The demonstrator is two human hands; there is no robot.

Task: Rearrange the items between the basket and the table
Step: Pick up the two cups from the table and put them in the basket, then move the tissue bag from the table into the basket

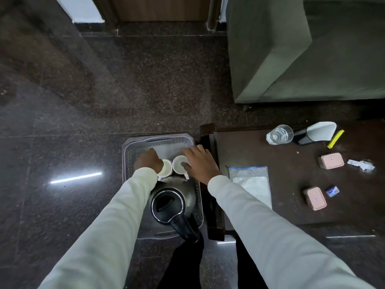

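A grey perforated basket [133, 152] stands on the dark floor just left of a low dark wooden table [260, 155]. Inside it a black electric kettle [173, 203] fills the near half, and two white cups sit side by side in the far half. My left hand [148, 160] is closed around the left cup [165, 168]. My right hand [196, 161] grips the right cup [179, 163], thumb inside its rim. A small white thing lies by the kettle under my right hand.
The table carries a clear glass [279, 134], a black-and-white object [314, 132], a yellow stick [335, 139], two pink boxes [330, 160] [315, 198], a blue sachet [333, 191], a torn wrapper [361, 164] and a zip bag [250, 180]. A green sofa [291, 49] stands behind.
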